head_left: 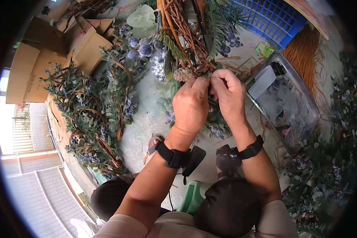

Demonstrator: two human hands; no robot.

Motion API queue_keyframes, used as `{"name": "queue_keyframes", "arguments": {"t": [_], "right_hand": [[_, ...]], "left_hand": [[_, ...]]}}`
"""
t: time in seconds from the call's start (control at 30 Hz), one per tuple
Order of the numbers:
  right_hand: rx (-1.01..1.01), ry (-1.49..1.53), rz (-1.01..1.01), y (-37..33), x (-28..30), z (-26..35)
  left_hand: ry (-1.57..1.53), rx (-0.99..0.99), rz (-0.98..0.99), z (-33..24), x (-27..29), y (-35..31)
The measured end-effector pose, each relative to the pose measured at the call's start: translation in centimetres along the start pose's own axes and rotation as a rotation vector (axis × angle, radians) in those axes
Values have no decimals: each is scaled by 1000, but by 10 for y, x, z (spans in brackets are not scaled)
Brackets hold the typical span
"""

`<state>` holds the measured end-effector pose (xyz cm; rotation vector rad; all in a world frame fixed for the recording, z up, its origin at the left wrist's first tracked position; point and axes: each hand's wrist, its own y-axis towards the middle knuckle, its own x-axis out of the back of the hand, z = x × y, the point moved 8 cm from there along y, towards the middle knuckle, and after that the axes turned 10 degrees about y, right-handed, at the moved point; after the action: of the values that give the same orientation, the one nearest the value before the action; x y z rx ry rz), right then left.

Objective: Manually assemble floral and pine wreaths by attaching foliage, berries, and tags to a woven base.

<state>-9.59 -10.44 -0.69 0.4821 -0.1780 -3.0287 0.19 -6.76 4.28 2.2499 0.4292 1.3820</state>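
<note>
A wreath of brown twigs (182, 29) hangs in front of me, with green sprigs, blue berries (144, 47) and a pine cone (183, 74) on it. Just below the pine cone, my left hand (191, 103) is closed in a pinch at the wreath's lower twigs. My right hand (229, 93) pinches close beside it, thumb against forefinger, and the fingertips of both almost meet. What lies between the fingertips is too small to make out. A small dark tag (213, 102) with light print shows between the two hands, partly covered by them.
Finished-looking wreaths (87, 103) lie piled at the left near cardboard boxes (35, 71); more greenery (321, 178) lies at right. A clear plastic tray (301, 123), a blue basket (265, 20) and brown sticks (301, 53) are at far right. A green stool (191, 196) is below me.
</note>
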Motion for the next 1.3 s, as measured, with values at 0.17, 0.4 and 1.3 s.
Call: {"name": "queue_keyframes", "arguments": {"t": [0.17,0.4,1.3], "right_hand": [[-70,30,-31,-3,2,0],[-37,324,-186,9,47,-11],[-378,-4,220,-21,53,-49]], "left_hand": [[-55,74,-32,3,1,-1],[-24,23,-62,6,5,0],[-439,373,365,4,48,-15]]}}
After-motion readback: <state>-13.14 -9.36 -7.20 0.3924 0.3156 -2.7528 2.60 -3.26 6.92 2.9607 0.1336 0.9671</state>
